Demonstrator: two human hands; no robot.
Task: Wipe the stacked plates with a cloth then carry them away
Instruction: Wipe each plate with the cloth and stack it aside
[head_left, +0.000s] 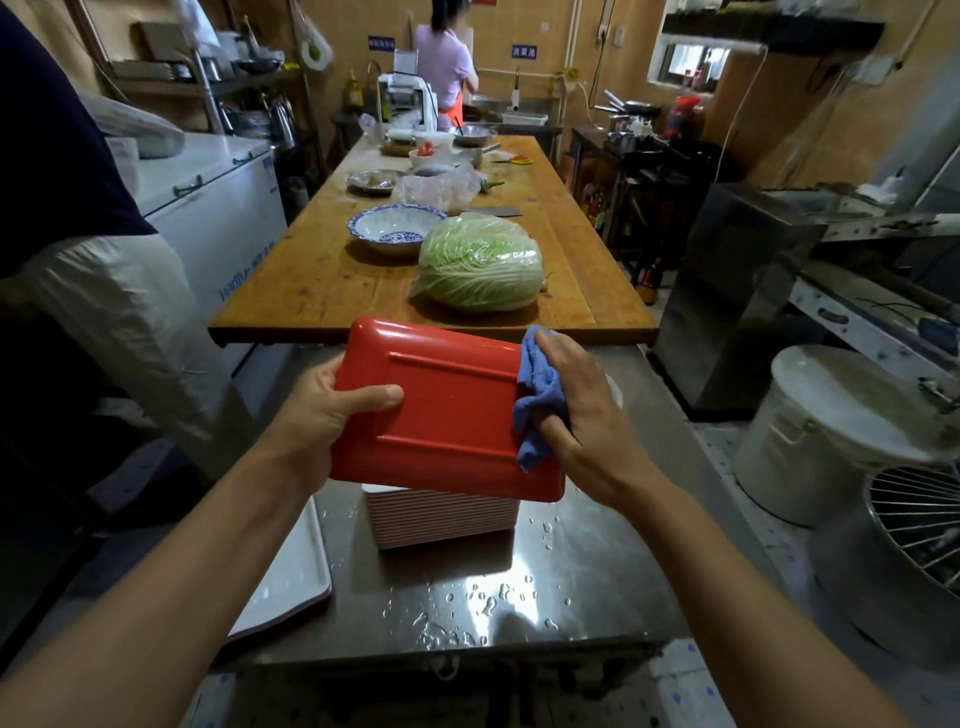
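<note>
A red rectangular plate (447, 410) is held upside down above the stack, its underside facing me. My left hand (332, 410) grips its left edge, thumb on top. My right hand (576, 415) presses a blue cloth (540, 395) against the plate's right edge. Directly below sits the stack of plates (441, 519), red-and-white edges showing, on the wet steel table (519, 587).
A white tray (291, 577) lies on the steel table at my left. Beyond is a wooden table (322, 280) with a wrapped cabbage (480, 262) and a blue-and-white bowl (395, 228). One person stands close at left, another at the far end. A white bucket (826, 431) stands at right.
</note>
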